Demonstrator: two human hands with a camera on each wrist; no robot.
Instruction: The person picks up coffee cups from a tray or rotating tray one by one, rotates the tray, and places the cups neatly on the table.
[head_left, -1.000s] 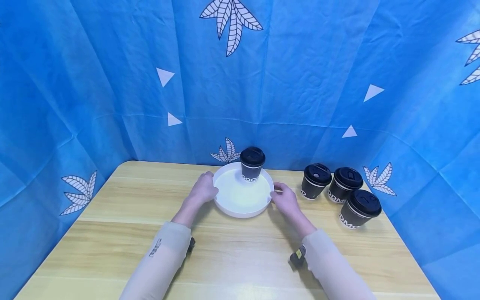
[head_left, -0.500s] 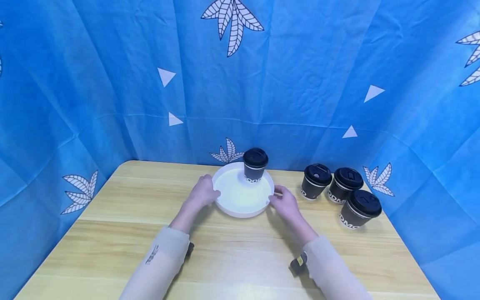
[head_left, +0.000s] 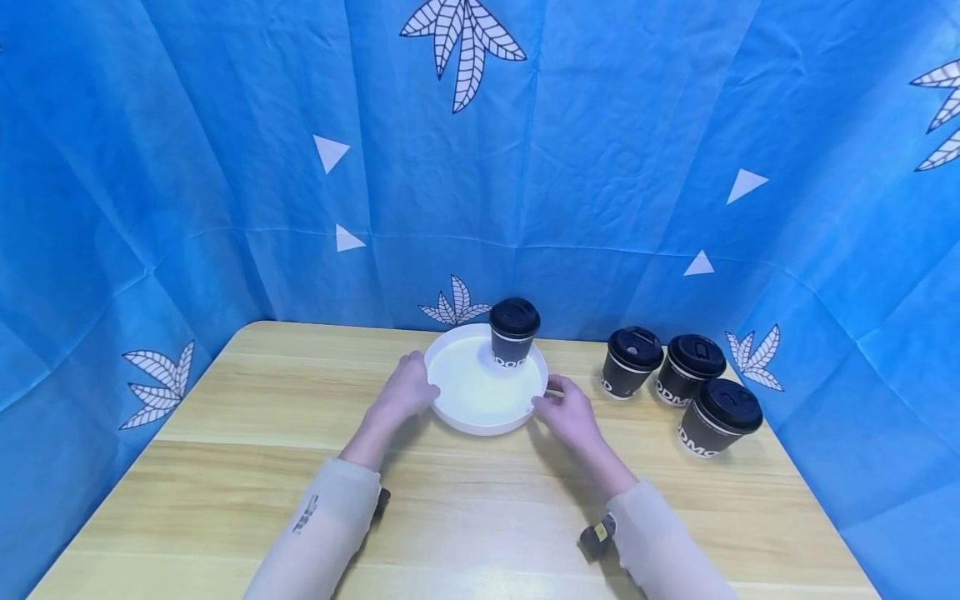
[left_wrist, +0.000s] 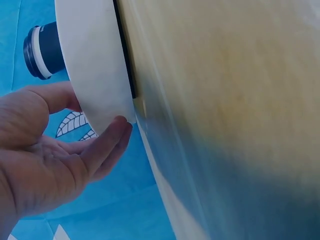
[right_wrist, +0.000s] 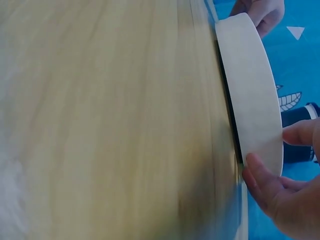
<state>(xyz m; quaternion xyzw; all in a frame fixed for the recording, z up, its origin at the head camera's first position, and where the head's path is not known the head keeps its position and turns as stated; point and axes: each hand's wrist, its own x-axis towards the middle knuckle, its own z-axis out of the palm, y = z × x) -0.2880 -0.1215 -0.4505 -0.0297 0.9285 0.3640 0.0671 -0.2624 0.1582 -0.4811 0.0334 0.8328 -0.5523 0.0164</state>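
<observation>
A round white tray (head_left: 480,396) with a low rim is near the table's back edge. On its far right part stands a dark paper cup (head_left: 513,335) with a black lid and white lettering. My left hand (head_left: 405,387) grips the tray's left rim; in the left wrist view the thumb hooks over the rim and the fingertips (left_wrist: 117,122) press its outer wall. At the right rim my right hand (head_left: 570,408) pinches the wall, thumb inside and fingertips (right_wrist: 255,162) low on the outside. A thin dark strip shows beneath the tray wall in both wrist views.
Three more lidded cups stand grouped at the right: one at the back left (head_left: 632,362), one beside it (head_left: 690,369), and a larger one in front (head_left: 720,418). A blue patterned curtain (head_left: 615,150) hangs around the wooden table (head_left: 465,517).
The cup on the tray has shifted slightly right and nearer, while the tray has hardly moved. Both hands have kept hold of the rim, the right thumb reaching further in.
</observation>
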